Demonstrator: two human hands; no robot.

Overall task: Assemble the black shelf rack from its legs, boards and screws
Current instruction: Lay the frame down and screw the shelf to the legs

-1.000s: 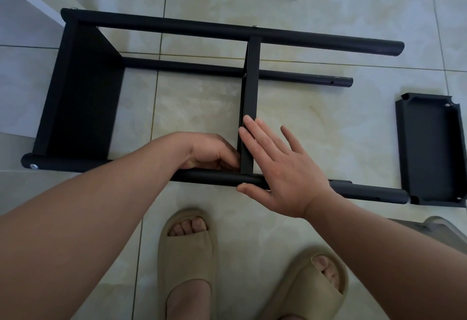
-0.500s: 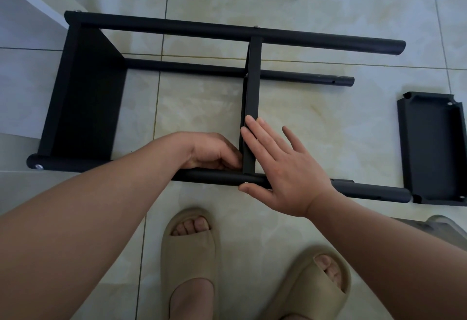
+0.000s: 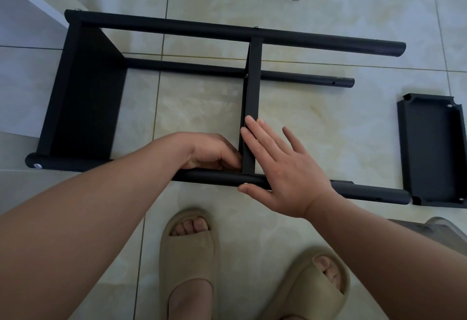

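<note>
Rack (image 3: 86, 97) was lying on its side on the tiled floor (image 3: 202, 102). Middle board (image 3: 250, 107) was braced by the flat, splayed right hand (image 3: 285, 168); left hand (image 3: 212, 153) was curled at the joint with the near leg (image 3: 217, 177), contents not discernible. Board should be kept square while the screw (image 3: 244, 183) is driven. Spare board (image 3: 429, 148) lay apart.

Black rack (image 3: 86, 97), black loose board (image 3: 429, 148), beige slippers (image 3: 188, 251), cream tiles (image 3: 202, 107).
</note>
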